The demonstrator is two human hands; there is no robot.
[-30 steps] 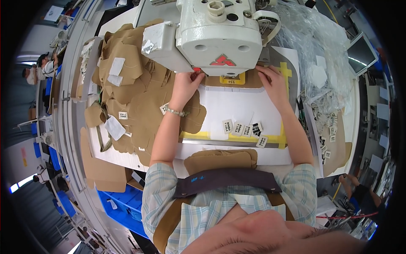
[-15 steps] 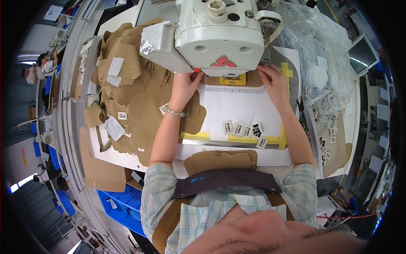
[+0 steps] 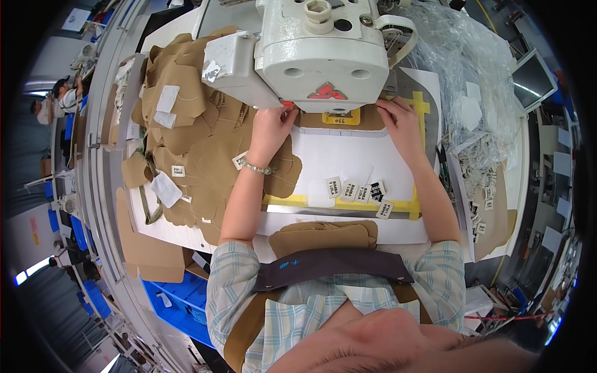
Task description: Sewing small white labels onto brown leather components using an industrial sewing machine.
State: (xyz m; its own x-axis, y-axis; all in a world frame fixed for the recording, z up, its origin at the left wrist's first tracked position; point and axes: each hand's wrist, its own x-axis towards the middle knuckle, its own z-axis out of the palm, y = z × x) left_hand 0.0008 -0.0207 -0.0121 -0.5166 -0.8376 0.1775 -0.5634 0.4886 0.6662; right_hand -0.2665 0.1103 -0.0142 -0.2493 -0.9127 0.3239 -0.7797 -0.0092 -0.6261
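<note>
A white sewing machine head point(image 3: 320, 59) overhangs a brown fabric piece point(image 3: 373, 120) that lies at the far end of the white work sheet point(image 3: 348, 152). My left hand point(image 3: 271, 130) is closed at the left end of this piece, with its fingertips partly behind the machine head. At the right end, my right hand point(image 3: 403, 124) pinches the fabric edge between thumb and fingers. Between the hands, a yellow plate point(image 3: 341, 117) sits over the fabric under the machine. Several small printed labels point(image 3: 349, 189) lie on the sheet nearer to me, between my forearms.
Brown fabric pieces point(image 3: 217, 152) are heaped on the left, reaching under my left forearm. Clear plastic wrapping point(image 3: 435, 56) and more loose labels point(image 3: 477, 211) lie on the right. Folded brown fabric point(image 3: 323, 236) rests at the front edge. A blue crate point(image 3: 180, 308) stands below left.
The fingers of my right hand have drawn closer together at the fabric's right end. My left hand and the fabric stay nearly where they were.
</note>
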